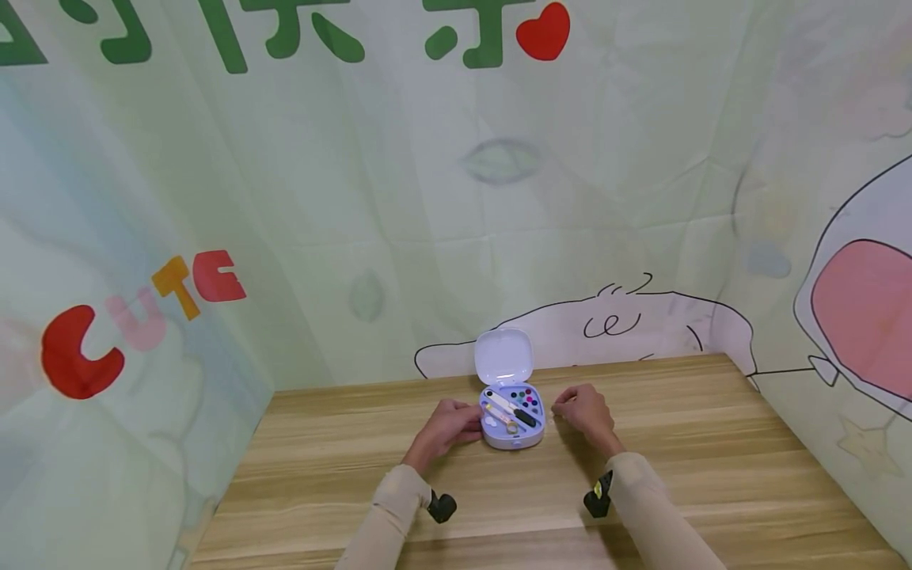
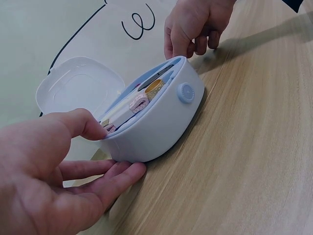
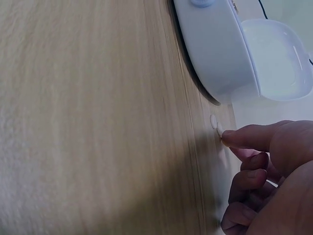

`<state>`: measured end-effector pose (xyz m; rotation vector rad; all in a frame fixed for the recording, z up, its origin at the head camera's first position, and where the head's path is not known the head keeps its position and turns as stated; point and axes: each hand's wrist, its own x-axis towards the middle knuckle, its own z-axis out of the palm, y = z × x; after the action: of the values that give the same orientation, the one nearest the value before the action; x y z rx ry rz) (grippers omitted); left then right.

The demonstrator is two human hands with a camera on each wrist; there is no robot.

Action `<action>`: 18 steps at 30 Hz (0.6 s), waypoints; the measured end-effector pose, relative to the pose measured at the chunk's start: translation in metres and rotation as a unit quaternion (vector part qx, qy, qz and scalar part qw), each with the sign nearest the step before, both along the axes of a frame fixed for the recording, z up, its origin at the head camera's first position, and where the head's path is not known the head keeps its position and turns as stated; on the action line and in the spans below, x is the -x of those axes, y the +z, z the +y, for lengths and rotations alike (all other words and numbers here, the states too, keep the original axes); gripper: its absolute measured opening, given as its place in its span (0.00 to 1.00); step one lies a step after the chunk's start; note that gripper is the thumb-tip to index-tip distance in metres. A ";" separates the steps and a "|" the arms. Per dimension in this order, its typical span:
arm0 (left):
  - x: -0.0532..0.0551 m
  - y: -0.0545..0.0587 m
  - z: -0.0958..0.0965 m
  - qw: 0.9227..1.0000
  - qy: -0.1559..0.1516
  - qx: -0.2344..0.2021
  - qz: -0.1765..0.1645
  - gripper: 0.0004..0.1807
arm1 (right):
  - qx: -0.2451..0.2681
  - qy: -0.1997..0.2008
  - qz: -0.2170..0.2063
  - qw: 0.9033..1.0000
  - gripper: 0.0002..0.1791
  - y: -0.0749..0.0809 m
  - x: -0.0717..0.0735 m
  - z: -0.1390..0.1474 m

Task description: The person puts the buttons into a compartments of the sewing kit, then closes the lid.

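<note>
A white sewing kit box (image 1: 513, 416) stands on the table with its lid (image 1: 503, 356) raised at the back. Inside lie a tape measure (image 2: 139, 103), a gold thimble (image 2: 154, 88), a black-handled tool (image 1: 525, 417) and several small coloured thread spools (image 1: 529, 396). My left hand (image 2: 58, 166) grips the box's left side, thumb at the rim and fingers low along the wall. To the right of the box, my right hand (image 3: 274, 166) pinches a small white flat piece (image 3: 219, 129) between thumb and forefinger. Another small white oval (image 3: 213, 121) shows beside it, close to the box.
The wood-grained table (image 1: 342, 475) runs back to a printed cloth (image 1: 399, 198) hanging behind it, and the raised lid stands close before that cloth. Black wrist cameras (image 1: 442, 507) sit at both cuffs.
</note>
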<state>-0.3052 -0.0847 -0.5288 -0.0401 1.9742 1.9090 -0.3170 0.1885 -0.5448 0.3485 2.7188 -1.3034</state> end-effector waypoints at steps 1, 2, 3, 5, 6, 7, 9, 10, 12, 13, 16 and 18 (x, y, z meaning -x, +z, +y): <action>0.000 0.000 0.000 1.000 0.001 0.001 -0.001 0.12 | 0.001 0.001 0.001 1.000 0.06 0.000 0.000 0.000; 0.000 0.000 0.000 1.000 0.001 0.001 -0.002 0.12 | 0.003 0.001 0.002 1.000 0.06 0.000 0.000 0.000; 0.000 0.001 0.000 1.000 0.001 0.002 -0.002 0.12 | 0.004 0.001 0.002 1.000 0.06 0.000 -0.001 0.000; 0.000 0.001 0.000 1.000 0.000 0.003 -0.002 0.13 | 0.008 0.001 0.004 1.000 0.06 0.000 -0.001 0.000; 0.000 0.001 0.000 1.000 -0.001 0.004 -0.002 0.13 | 0.010 0.000 0.005 1.000 0.06 0.000 -0.001 0.000; -0.001 0.002 0.000 1.000 -0.002 0.004 -0.002 0.13 | 0.011 0.000 0.006 1.000 0.06 0.000 -0.002 0.001; -0.001 0.002 -0.001 1.000 -0.004 0.005 0.000 0.13 | 0.016 -0.001 0.008 1.000 0.06 0.000 -0.002 0.001; -0.001 0.002 -0.001 1.000 -0.005 0.006 0.000 0.13 | 0.019 -0.002 0.009 1.000 0.06 0.000 -0.002 0.001; -0.001 0.003 -0.001 1.000 -0.005 0.006 0.002 0.14 | 0.029 -0.003 0.013 0.999 0.06 -0.001 -0.003 0.000; -0.001 0.002 -0.001 1.000 -0.005 0.006 0.003 0.14 | 0.034 -0.002 0.017 0.999 0.06 -0.001 -0.002 0.000; -0.002 0.002 -0.001 1.000 -0.005 0.006 0.003 0.14 | 0.051 -0.002 0.028 0.998 0.06 -0.003 0.000 -0.001; -0.001 0.002 -0.001 1.000 -0.004 0.004 0.002 0.13 | 0.060 -0.004 0.032 0.998 0.06 -0.004 0.002 -0.001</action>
<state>-0.3038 -0.0854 -0.5264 -0.0309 1.9813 1.8966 -0.3190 0.1875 -0.5493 0.3117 2.6775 -1.4957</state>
